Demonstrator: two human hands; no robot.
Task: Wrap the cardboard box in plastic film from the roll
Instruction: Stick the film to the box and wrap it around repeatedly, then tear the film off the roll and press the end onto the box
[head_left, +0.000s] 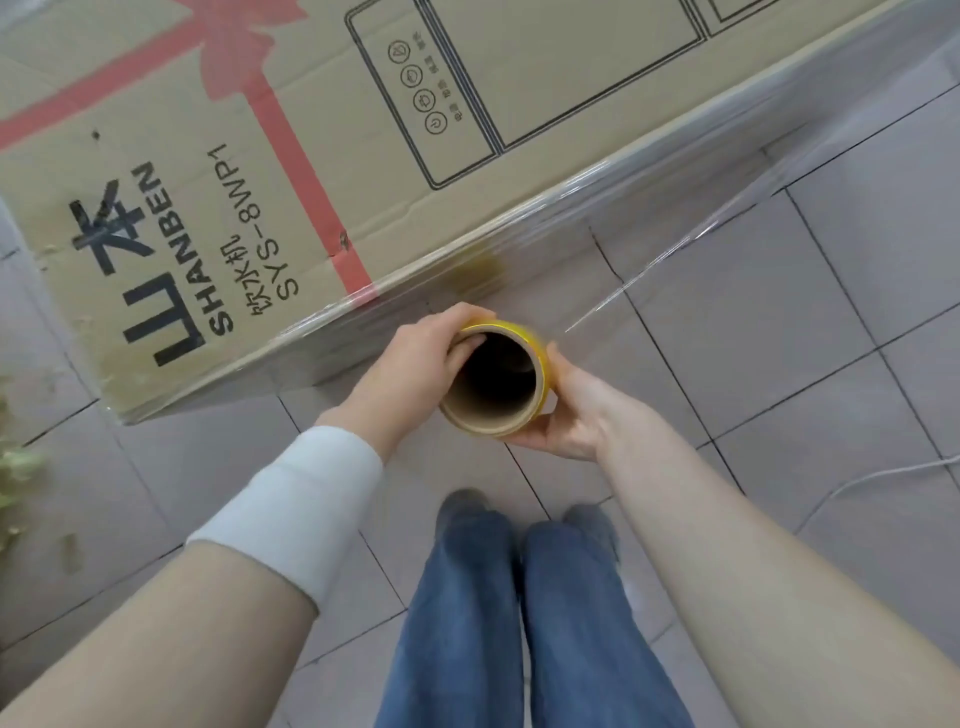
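Note:
A large brown cardboard box (291, 156) with red ribbon print and black lettering fills the upper left. Clear plastic film (675, 208) stretches from the roll along the box's near side toward the upper right. The roll (496, 384) is a cardboard tube with a yellow rim, seen end-on and held upright just in front of the box. My left hand (415, 364) grips its left side with fingers hooked over the rim into the core. My right hand (576, 410) cups its right side and underside.
Grey floor tiles (779, 338) surround the box. My legs in blue jeans (519, 613) stand directly below the roll. A white cable (883, 475) lies on the floor at right. Some greenish debris (15, 467) lies at the left edge.

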